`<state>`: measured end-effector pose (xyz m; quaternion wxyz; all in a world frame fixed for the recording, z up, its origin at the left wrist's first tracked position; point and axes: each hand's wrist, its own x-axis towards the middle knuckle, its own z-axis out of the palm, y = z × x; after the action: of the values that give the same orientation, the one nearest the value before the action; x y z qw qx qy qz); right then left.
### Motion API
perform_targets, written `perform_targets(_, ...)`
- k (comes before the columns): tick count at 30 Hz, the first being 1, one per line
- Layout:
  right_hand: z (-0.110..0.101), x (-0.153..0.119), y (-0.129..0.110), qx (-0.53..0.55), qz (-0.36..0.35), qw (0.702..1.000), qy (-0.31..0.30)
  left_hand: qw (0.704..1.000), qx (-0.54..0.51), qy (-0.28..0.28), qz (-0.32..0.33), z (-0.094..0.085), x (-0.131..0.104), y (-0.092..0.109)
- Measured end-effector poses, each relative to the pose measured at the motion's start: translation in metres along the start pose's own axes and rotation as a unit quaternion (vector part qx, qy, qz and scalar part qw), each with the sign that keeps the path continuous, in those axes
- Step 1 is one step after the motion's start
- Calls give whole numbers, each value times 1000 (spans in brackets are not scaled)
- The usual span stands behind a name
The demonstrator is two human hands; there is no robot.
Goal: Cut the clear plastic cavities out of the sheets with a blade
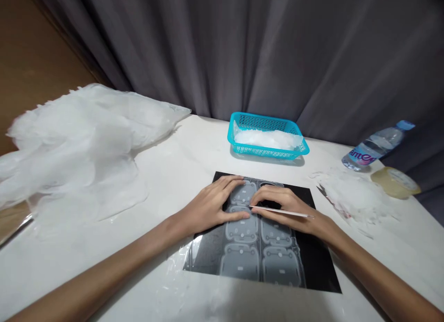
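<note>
A clear plastic sheet with rounded grey shapes lies on a black board on the white table. My left hand rests on the upper left part of the sheet, thumb and fingers spread apart. Over the sheet's upper right part, my right hand pinches a thin white stick between thumb and fingers. The stick's tip sits near the middle seam, between the two hands, and its other end points right. My right fingers cover part of the upper shapes.
A blue basket holding white material stands behind the board. Large translucent bags are piled at the left. On the right are a water bottle, a tape roll, scissors and white scraps.
</note>
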<state>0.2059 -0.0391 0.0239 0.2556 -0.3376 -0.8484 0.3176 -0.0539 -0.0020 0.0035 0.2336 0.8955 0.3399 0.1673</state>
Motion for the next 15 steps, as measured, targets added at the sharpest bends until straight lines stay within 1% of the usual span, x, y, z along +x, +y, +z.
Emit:
perform_targets(7, 13, -2, 7, -26, -14, 1000, 5, 1000, -4, 11, 11, 2, 0, -2)
perform_targets(12, 13, -2, 5, -34, -10, 999, 10, 1000, -1, 8, 10, 2, 0, -2)
perform_targets(15, 11, -1, 3, -51, -21, 998, 6, 1000, 2, 10, 14, 3, 0, -2)
